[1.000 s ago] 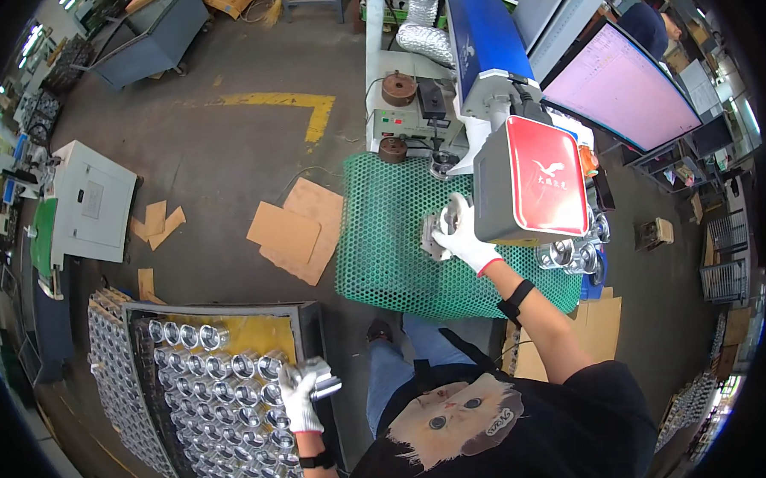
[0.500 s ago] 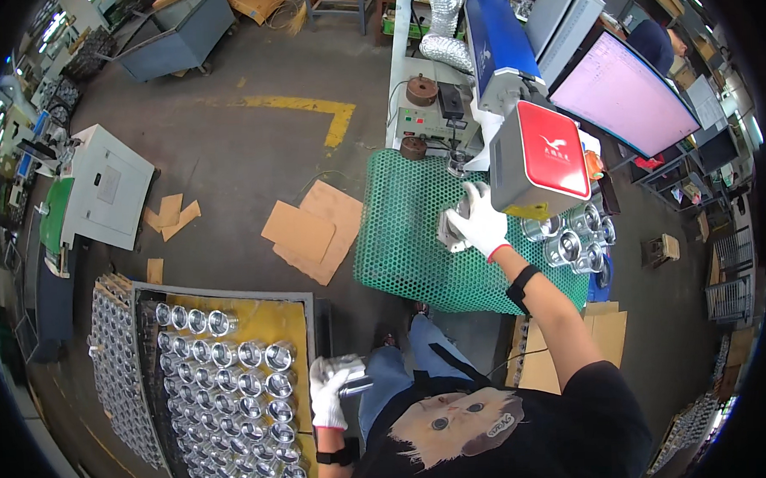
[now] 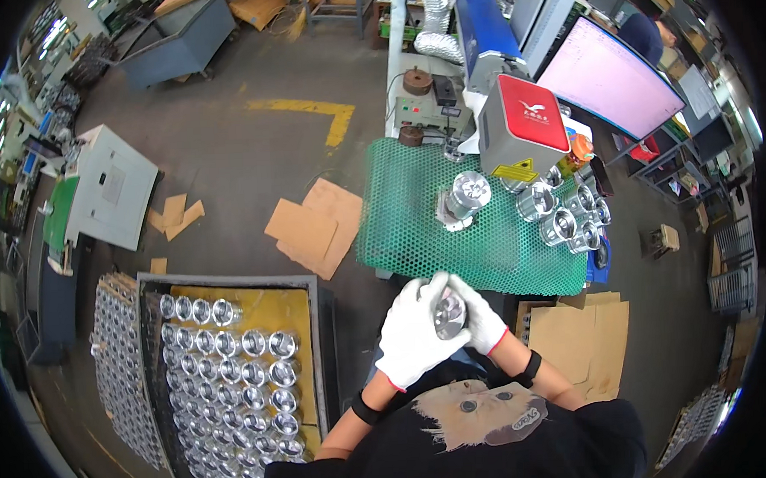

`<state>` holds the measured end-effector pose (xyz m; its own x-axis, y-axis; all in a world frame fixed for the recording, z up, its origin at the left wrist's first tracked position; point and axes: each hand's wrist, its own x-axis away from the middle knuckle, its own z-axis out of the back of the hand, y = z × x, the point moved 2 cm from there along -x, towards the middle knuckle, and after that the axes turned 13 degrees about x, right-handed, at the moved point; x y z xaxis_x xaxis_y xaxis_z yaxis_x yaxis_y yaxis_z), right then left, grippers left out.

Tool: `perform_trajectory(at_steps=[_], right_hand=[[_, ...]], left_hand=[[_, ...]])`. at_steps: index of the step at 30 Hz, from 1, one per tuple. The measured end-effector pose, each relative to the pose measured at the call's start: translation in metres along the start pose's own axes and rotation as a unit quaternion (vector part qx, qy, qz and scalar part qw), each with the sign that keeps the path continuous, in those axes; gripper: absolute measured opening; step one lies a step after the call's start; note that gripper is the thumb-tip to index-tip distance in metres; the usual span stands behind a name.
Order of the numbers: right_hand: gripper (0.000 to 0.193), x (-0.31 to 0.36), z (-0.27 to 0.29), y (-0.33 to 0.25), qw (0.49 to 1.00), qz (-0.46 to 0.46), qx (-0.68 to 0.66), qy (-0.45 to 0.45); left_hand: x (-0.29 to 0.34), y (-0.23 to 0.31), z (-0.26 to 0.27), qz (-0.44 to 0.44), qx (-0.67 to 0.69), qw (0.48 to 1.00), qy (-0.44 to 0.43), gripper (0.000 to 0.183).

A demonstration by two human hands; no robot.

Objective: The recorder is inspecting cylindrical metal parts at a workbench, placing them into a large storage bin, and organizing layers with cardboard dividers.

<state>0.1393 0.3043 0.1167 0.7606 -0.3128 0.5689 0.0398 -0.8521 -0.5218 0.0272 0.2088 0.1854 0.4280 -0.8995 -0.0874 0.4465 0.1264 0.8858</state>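
My left hand (image 3: 416,333) and my right hand (image 3: 482,318), both in white gloves, are closed around a shiny metal cylindrical part (image 3: 449,314) in front of my body. Its round end faces up between the gloves; the fingers hide its sides. Ahead of the hands, another metal cylindrical part (image 3: 470,192) rests on a small fixture (image 3: 453,219) on the green perforated mat (image 3: 400,238). No hand touches that one. To its right, several similar metal parts (image 3: 558,225) stand together on the mat, partly behind the machine head.
A red-topped grey machine head (image 3: 523,122) overhangs the mat's far right, with a monitor (image 3: 613,77) beyond. At lower left, a metal bin (image 3: 317,327) holds rows of similar parts. Cardboard (image 3: 580,350) lies right of me. A person (image 3: 643,38) is at the far right.
My left hand has come from beside the bin with a metal part to my front. The right hand has let go at the fixture and drawn back to join it.
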Motion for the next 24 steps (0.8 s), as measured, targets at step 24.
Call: perform_trajectory(at_steps=[24], right_hand=[[0.035,-0.024,-0.006,0.0,0.966,-0.135,0.214,0.042]], left_hand=[[0.067,-0.146,-0.03,0.207,0.336,0.9,0.186,0.044]])
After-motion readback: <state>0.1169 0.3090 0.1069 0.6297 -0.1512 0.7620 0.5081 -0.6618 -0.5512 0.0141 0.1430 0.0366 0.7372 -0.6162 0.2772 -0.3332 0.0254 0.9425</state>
